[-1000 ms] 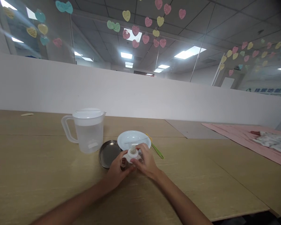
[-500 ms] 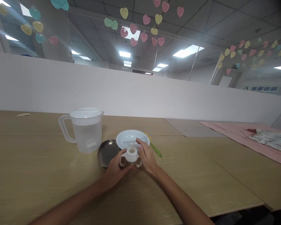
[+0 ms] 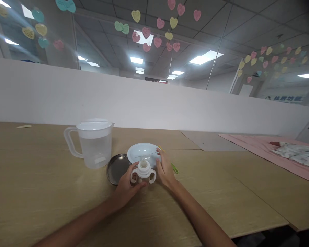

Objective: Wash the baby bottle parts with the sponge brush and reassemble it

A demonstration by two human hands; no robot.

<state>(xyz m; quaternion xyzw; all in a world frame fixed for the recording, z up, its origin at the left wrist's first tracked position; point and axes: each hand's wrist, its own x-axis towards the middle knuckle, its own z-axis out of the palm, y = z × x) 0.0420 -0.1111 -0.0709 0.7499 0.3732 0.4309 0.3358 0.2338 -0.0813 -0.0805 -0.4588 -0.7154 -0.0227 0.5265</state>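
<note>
A small baby bottle (image 3: pixel 143 171) with a white collar, a pale teat on top and two white side handles stands upright in front of me. My left hand (image 3: pixel 127 181) is closed round its left side, thumb across the front. Just right of the bottle, apart from its handle, my right hand (image 3: pixel 166 171) is raised with thumb and fingers apart and nothing visible in it. Behind the bottle lies a white oval bowl (image 3: pixel 135 151), partly hidden by my right fingers. A metal dish (image 3: pixel 115 169) sits beside my left hand.
A clear lidded pitcher (image 3: pixel 96 147) holding some liquid stands at the left. The end of a green utensil (image 3: pixel 174 168) shows beyond my right hand. Far right, a pink cloth (image 3: pixel 244 144) carries a patterned piece of fabric (image 3: pixel 298 153). A white wall (image 3: pixel 144 103) bounds the table behind.
My right hand has moved slightly right, away from the bottle's handle, so the handle shows fully. The teat is now plainly visible. My left hand keeps its hold.
</note>
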